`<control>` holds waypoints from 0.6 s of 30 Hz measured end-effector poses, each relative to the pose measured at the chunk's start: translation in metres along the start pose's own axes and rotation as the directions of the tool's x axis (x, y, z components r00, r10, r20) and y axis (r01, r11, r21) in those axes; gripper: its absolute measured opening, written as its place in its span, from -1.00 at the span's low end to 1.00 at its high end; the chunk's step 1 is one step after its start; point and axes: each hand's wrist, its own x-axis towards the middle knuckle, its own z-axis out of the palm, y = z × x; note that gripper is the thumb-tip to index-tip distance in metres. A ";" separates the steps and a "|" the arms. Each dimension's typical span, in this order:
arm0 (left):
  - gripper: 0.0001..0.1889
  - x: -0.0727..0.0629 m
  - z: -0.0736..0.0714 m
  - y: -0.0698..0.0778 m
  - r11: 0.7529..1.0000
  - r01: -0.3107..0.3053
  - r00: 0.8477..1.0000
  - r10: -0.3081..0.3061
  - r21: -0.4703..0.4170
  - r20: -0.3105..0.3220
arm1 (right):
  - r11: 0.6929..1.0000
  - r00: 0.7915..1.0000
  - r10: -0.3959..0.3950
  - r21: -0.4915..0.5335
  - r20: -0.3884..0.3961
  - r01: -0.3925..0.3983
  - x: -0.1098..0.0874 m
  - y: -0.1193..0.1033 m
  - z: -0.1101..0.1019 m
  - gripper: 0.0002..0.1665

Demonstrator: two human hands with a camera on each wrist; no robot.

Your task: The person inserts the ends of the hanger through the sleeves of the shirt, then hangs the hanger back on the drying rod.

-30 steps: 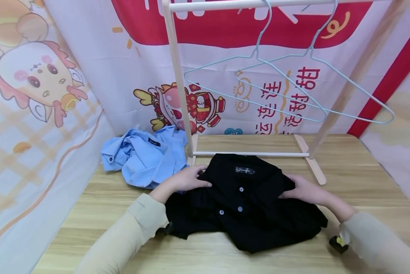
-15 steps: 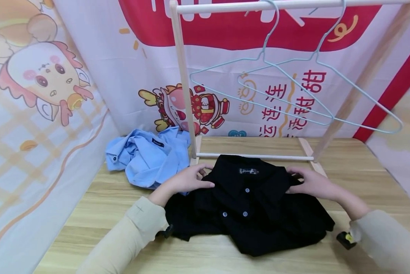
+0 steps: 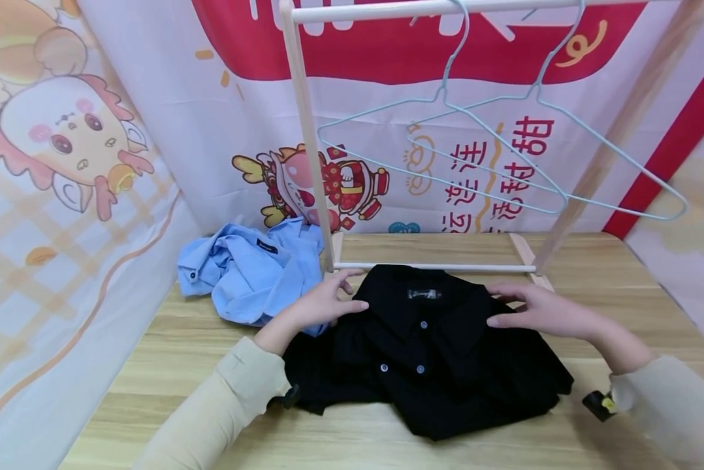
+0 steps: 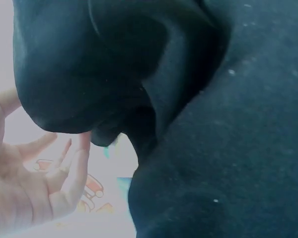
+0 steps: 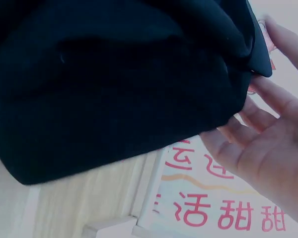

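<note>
A black button-up shirt (image 3: 446,352) lies bunched on the wooden table, its collar and label toward the rack. At the left side of its collar is my left hand (image 3: 325,301), fingers loosely bent, thumb apart from them. The left wrist view has its fingertips (image 4: 83,141) at the cloth's lower edge. My right hand (image 3: 548,313) is at the collar's right side with fingers extended. In the right wrist view its fingertips go partly behind the black cloth (image 5: 114,109), with the thumb away from it. Neither hand pinches the shirt.
A crumpled light blue shirt (image 3: 240,287) lies at the back left, by the foot of a wooden rack (image 3: 307,124). Two pale green wire hangers, a left hanger (image 3: 444,88) and a right hanger (image 3: 538,85), hang from its top rod. Printed cloth walls stand around the table.
Both hands have loosened at the collar. The right hand has shifted right, its thumb now apart from the fingers; the left hand's fingers have spread and risen slightly. The shirt stays nearly in place.
</note>
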 end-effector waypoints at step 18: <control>-0.38 0.003 -0.001 -0.002 1.000 0.010 1.000 -0.010 0.004 0.007 | 0.980 0.945 -0.139 -0.175 -0.297 0.089 0.005 -0.024 0.026 -0.68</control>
